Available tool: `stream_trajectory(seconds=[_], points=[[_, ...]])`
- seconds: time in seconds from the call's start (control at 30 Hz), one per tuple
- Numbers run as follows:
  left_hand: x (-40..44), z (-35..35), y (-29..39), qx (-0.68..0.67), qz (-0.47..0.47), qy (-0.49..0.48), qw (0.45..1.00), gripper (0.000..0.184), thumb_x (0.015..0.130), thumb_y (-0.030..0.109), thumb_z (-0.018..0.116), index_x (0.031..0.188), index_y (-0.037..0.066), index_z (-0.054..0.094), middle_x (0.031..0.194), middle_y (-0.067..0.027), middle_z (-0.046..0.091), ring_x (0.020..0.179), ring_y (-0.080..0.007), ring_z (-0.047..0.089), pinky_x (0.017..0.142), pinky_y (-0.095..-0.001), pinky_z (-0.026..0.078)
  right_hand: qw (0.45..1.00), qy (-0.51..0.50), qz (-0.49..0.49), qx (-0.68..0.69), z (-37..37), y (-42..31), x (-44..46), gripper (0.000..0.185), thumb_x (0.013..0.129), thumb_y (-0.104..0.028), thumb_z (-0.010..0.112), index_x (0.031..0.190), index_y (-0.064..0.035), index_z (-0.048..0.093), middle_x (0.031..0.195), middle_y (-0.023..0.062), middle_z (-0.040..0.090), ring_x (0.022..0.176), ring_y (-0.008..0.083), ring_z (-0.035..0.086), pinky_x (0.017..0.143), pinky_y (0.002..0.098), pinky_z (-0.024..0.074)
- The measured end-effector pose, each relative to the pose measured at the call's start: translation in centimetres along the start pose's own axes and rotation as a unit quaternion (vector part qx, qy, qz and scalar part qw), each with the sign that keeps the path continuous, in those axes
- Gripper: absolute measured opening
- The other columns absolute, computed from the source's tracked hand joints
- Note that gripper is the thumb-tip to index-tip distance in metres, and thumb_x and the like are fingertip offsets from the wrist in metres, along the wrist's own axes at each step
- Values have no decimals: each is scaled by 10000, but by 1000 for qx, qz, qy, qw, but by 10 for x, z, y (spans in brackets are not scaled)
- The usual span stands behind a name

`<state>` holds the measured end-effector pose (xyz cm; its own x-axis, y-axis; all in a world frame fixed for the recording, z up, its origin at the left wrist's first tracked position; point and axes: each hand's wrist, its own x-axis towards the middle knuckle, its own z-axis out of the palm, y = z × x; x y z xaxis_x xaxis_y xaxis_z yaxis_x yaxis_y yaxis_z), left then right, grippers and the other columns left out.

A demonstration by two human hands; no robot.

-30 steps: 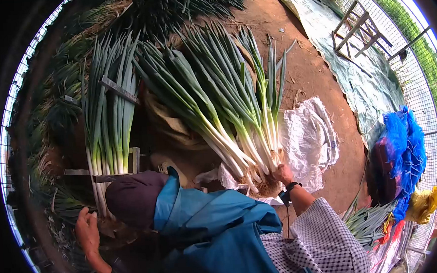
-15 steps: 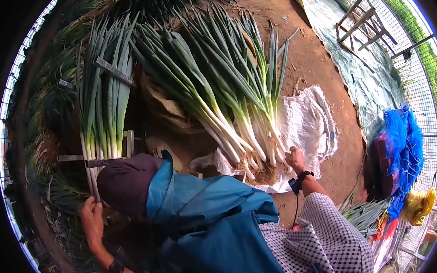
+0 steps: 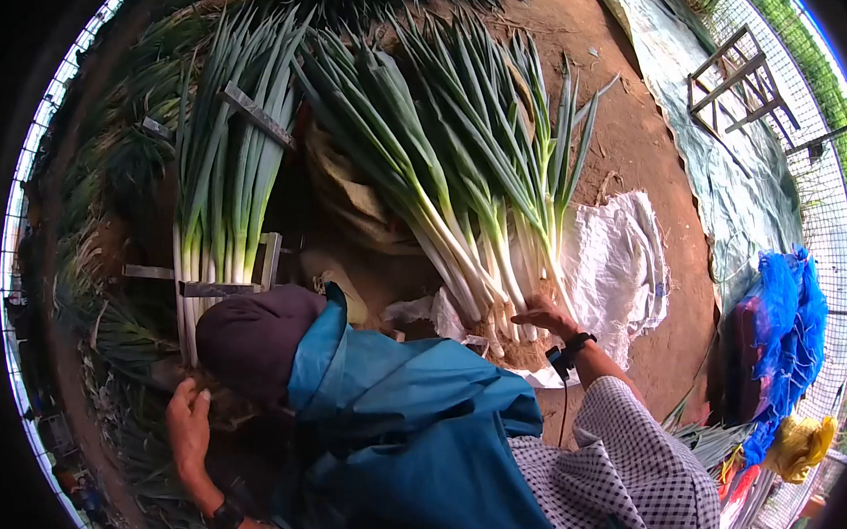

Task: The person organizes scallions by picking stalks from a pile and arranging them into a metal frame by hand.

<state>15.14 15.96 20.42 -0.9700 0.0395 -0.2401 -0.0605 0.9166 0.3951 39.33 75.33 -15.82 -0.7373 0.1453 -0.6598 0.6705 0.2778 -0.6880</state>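
A bunch of green onions [image 3: 215, 261] lies in a metal frame [image 3: 216, 289] on the left, leaves away from me and white ends towards me. My left hand [image 3: 189, 425] is just below those ends, fingers slightly apart and holding nothing I can see. More green onions [image 3: 512, 221] lie in a loose pile at centre, their roots on a white woven sack [image 3: 625, 263]. Over the root ends of this pile is my right hand [image 3: 548, 317], fingers stretched out across the white stalks. A cap and blue clothing hide part of the near area.
Heaped onion leaves [image 3: 113, 194] run along the left side. A tan sack [image 3: 353, 192] lies between the bunch and the pile. To the right are a green-white tarp [image 3: 726, 182], a wooden stand [image 3: 740, 80], blue netting [image 3: 790, 322] and a yellow bag [image 3: 802, 446].
My right hand has moved left, from beside the pile onto its root ends, and its fingers have opened out. My left hand has come away from the framed bunch's white ends. The view has shifted slightly.
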Motion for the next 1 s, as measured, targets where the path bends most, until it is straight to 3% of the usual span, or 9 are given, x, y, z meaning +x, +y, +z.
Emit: stream_trajectory(seconds=[0.13, 0.23, 0.37, 0.57, 0.63, 0.73, 0.83, 0.9, 1.0], points=[[-1, 3, 37, 49, 17, -52, 997, 366, 922, 96, 545, 1238, -86, 577, 1047, -212, 690, 955, -284, 668, 841, -375, 494, 956, -48, -16, 289, -27, -16, -46, 328, 890, -256, 747, 1041, 15, 640, 747, 32, 644, 722, 128, 651, 647, 271, 501], [8, 18, 28, 67, 94, -26, 993, 316, 934, 132, 557, 1163, -83, 593, 1012, -273, 652, 920, -415, 640, 831, -436, 472, 960, -21, -40, 277, -33, -49, -39, 316, 884, -251, 757, 1008, 7, 624, 725, 41, 629, 685, 121, 635, 622, 281, 500], [16, 23, 36, 20, 86, -43, 995, 307, 934, 125, 553, 1154, -85, 595, 1003, -277, 655, 912, -428, 636, 829, -434, 474, 984, 148, -42, 84, -34, -104, 22, 297, 860, -257, 766, 889, -29, 578, 670, 31, 594, 576, 120, 578, 541, 283, 459], [7, 16, 7, -36, 63, -8, 997, 332, 910, 108, 552, 1175, -90, 587, 1058, -278, 655, 989, -438, 626, 879, -431, 465, 924, 58, -119, 359, -92, -99, -36, 279, 920, -270, 702, 940, -3, 626, 758, 74, 652, 640, 153, 636, 608, 297, 530], [4, 22, -3, 33, 70, -4, 997, 337, 902, 98, 545, 1178, -91, 586, 1087, -276, 653, 1024, -429, 622, 911, -428, 456, 950, 89, -58, 295, -95, -63, -39, 348, 902, -329, 678, 961, 12, 640, 819, 90, 683, 684, 187, 653, 644, 332, 532], [-3, 33, -9, 61, 35, -49, 996, 328, 897, 95, 535, 1166, -85, 590, 1129, -278, 644, 1078, -427, 608, 947, -433, 436, 985, 148, 27, -80, -79, 26, 5, 310, 845, -272, 622, 823, 37, 626, 688, 112, 637, 661, 222, 635, 585, 374, 487], [-5, 24, 3, 9, 49, -54, 997, 322, 899, 108, 541, 1157, -76, 595, 1101, -265, 660, 1052, -425, 623, 926, -428, 450, 978, 95, 165, -83, -52, 8, -2, 381, 840, -364, 682, 942, 3, 657, 805, 93, 664, 740, 193, 658, 625, 345, 530], [-8, 12, 24, -19, 2, -65, 998, 324, 899, 124, 549, 1153, -72, 597, 1076, -259, 669, 1026, -427, 632, 910, -423, 459, 952, 122, 83, -266, -38, 44, 20, 354, 857, -325, 662, 1003, -2, 666, 946, 199, 715, 801, 343, 709, 664, 399, 566], [-3, 11, 25, -22, -2, -60, 998, 325, 904, 147, 559, 1141, -73, 598, 1036, -259, 676, 982, -435, 641, 886, -424, 469, 918, 256, 56, -296, -28, -7, 14, 193, 866, -182, 600, 911, -6, 664, 881, 248, 685, 773, 385, 686, 658, 433, 539]])
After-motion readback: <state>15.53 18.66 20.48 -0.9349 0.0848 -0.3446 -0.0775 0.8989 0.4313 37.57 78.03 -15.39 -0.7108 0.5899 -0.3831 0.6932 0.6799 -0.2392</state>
